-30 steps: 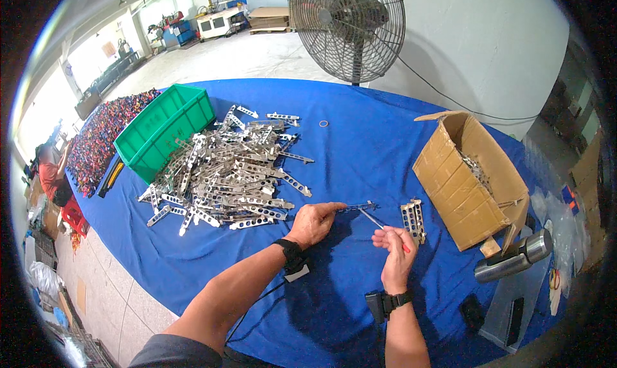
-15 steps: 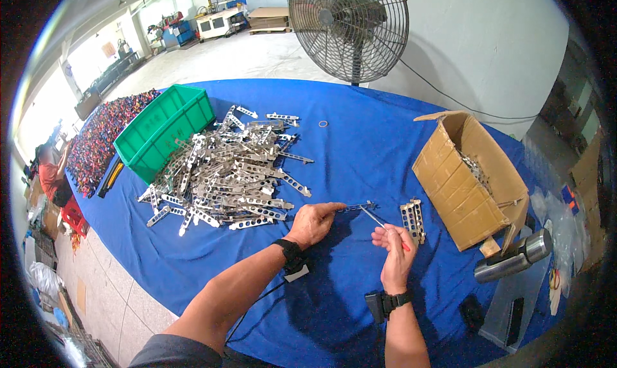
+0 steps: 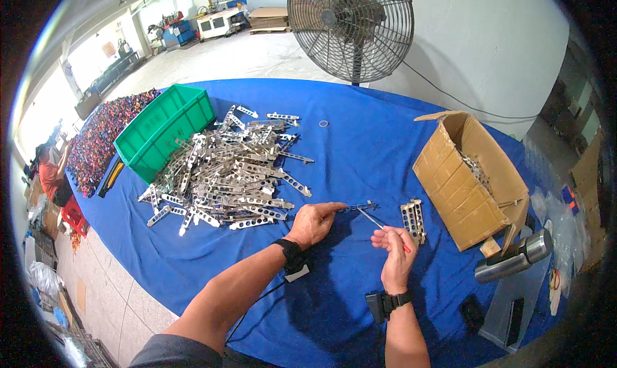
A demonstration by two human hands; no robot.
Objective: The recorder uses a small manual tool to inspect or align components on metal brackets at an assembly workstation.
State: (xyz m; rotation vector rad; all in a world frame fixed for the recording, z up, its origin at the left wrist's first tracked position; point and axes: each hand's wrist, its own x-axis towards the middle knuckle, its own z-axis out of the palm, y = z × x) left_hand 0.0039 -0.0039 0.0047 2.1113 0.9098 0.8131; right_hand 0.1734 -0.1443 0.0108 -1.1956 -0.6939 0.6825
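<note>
My left hand (image 3: 312, 224) reaches to the near end of a perforated metal strip (image 3: 361, 206), index finger stretched along it and the other fingers curled. The strip lies low over the blue cloth. My right hand (image 3: 394, 244) is closed around a slim metal tool (image 3: 371, 219) with a red handle, most of which the palm hides. The tool's tip meets the strip near its right end. Just right of it, several finished-looking metal strips (image 3: 412, 221) lie side by side. A large heap of similar strips (image 3: 222, 175) covers the cloth to the left.
A green plastic crate (image 3: 160, 127) stands behind the heap. At the right are an open cardboard box (image 3: 457, 191) with metal strips inside and a steel flask (image 3: 514, 257) on its side. A large fan (image 3: 350, 30) stands beyond the blue-covered table (image 3: 366, 149).
The tool's tip has shifted very slightly left along the strip. Both hands stay almost in place.
</note>
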